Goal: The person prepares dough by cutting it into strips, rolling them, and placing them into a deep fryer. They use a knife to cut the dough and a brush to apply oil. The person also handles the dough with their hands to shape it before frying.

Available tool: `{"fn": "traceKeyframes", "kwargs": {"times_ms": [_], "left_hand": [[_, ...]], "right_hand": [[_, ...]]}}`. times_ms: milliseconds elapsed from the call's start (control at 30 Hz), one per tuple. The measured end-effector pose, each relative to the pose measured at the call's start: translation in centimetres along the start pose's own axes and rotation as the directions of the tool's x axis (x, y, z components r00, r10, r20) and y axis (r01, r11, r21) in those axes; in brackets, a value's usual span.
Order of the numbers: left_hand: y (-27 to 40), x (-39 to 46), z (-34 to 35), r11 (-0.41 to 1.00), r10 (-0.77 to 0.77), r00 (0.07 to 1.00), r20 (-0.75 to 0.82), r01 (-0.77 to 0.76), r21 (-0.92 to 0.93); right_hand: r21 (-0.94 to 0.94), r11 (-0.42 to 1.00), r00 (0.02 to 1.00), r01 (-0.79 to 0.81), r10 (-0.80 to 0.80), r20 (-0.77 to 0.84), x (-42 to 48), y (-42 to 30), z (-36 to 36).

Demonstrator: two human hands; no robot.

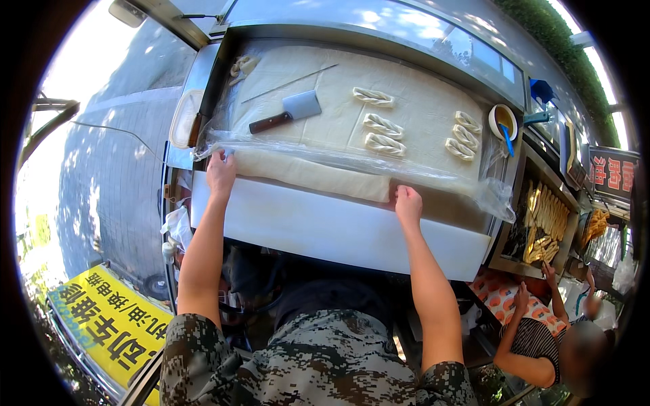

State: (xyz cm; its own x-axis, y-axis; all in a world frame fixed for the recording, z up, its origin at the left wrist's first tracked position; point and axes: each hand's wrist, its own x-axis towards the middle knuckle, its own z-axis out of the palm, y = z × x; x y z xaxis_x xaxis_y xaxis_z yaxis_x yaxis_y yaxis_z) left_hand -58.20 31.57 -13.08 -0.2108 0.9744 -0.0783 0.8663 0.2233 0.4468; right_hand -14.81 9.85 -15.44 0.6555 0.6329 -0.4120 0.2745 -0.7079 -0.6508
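Observation:
A long flat strip of pale dough (pixel 310 175) lies along the near edge of the steel worktop. My left hand (pixel 222 175) is at its left end, fingertips bent in beside the edge of clear plastic film (pixel 325 155). At the strip's right end is my right hand (pixel 409 203), thumb and fingers pinched together against the dough. Beyond the film, a large sheet of dough (pixel 335 76) covers the worktop. On it rest a cleaver (pixel 287 110) with a dark handle, a thin rod (pixel 289 82) and several twisted dough pieces (pixel 383 126).
A white board (pixel 325 226) runs along the front edge. To the right are a bowl (pixel 502 122) with a blue-handled utensil and a fryer (pixel 538 218) holding golden dough sticks. A co-worker (pixel 533 345) stands beside the fryer. A lidded plastic box (pixel 186 119) sits at left.

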Motion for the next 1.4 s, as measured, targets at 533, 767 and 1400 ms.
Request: {"fn": "traceKeyframes", "kwargs": {"times_ms": [533,767,1400], "left_hand": [[2.0,1.5,0.6,0.922,-0.106,0.871,0.479,0.267,-0.280],[2.7,-1.6,1.8,0.874,0.060,0.950,0.307,0.099,-0.476],[12.6,-15.2,-15.9,0.385,0.348,0.727,0.592,0.465,-0.797]], "right_hand": [[0.047,0.971,0.972,-0.236,0.236,0.002,-1.5,-5.7,4.4],[0.060,0.998,0.976,0.023,-0.010,-0.220,-3.8,-7.0,6.4],[0.623,0.761,0.983,0.181,-0.166,-0.083,-9.7,3.7,-14.6]]}}
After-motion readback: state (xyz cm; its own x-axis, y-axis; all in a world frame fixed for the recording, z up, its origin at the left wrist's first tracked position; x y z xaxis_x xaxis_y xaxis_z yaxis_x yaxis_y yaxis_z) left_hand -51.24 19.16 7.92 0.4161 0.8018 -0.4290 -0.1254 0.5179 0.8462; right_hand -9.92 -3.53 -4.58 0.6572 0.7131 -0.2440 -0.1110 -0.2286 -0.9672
